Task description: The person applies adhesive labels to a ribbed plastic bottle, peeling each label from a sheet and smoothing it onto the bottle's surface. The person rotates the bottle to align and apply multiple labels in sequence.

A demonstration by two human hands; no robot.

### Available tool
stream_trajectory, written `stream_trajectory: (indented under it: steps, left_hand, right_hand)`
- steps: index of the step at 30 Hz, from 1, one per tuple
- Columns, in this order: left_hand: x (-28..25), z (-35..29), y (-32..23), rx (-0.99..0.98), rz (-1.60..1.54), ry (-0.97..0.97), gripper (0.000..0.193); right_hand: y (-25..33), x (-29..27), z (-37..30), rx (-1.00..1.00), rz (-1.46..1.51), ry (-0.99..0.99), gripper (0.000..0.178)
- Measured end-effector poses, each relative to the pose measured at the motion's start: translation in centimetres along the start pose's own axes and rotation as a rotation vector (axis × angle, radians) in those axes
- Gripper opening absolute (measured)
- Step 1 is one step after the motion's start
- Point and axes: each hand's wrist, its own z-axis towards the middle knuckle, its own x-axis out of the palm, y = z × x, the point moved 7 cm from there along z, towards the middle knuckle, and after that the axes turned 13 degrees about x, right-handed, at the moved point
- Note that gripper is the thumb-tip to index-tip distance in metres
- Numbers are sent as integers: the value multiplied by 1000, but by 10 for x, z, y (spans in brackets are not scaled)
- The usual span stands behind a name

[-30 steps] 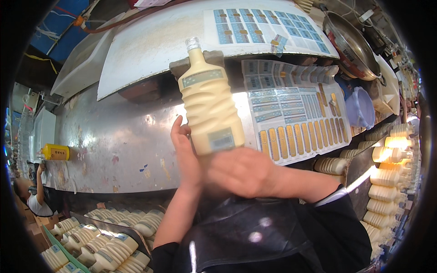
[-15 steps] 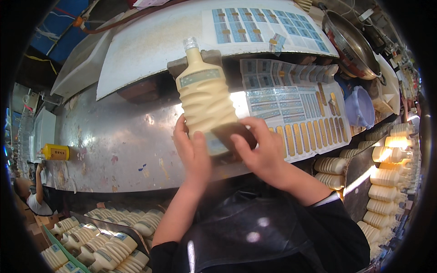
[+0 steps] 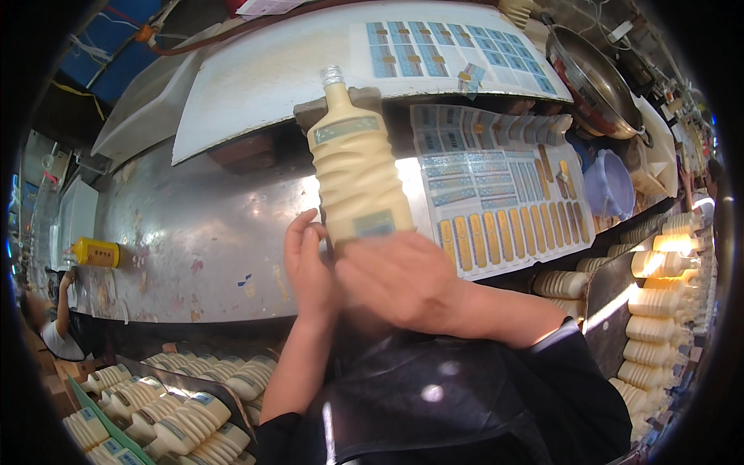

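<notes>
A ribbed plastic bottle of cream-coloured liquid [image 3: 358, 167] stands upright in front of me, uncapped, with a label band near its shoulder and a small label near its base. My left hand [image 3: 308, 267] grips its lower left side. My right hand [image 3: 403, 279] covers the bottom of the bottle from the right, fingers pressed against the lower label. Both hands are over a steel worktop [image 3: 194, 248].
Sheets of blue and yellow stickers [image 3: 504, 201] lie to the right; another sheet lies on a white board [image 3: 271, 74] behind. Filled bottles lie in a tray at lower left [image 3: 163, 411] and along the right [image 3: 659, 310]. A metal pan [image 3: 593, 81] and yellow bottle [image 3: 97, 252] sit nearby.
My right hand slid from the bottle's right side down across its base, now covering the bottom. The bottle stayed upright with little movement.
</notes>
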Motion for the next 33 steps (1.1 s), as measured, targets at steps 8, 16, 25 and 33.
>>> stream_trajectory:
  steps: [8,16,25,33]
  left_hand:
    - [9,-2,-4,149,210,107,43]
    - [24,-11,-6,280,599,172,75]
    - [10,-14,6,294,488,373,89]
    - [4,-8,-9,449,695,281,69]
  right_hand:
    - [-30,-7,-16,322,70,73,20]
    - [-73,-10,-39,795,125,-25,29]
    - [-97,-7,-34,627,276,-200,27]
    - [-18,1,-40,42,314,-16,27]
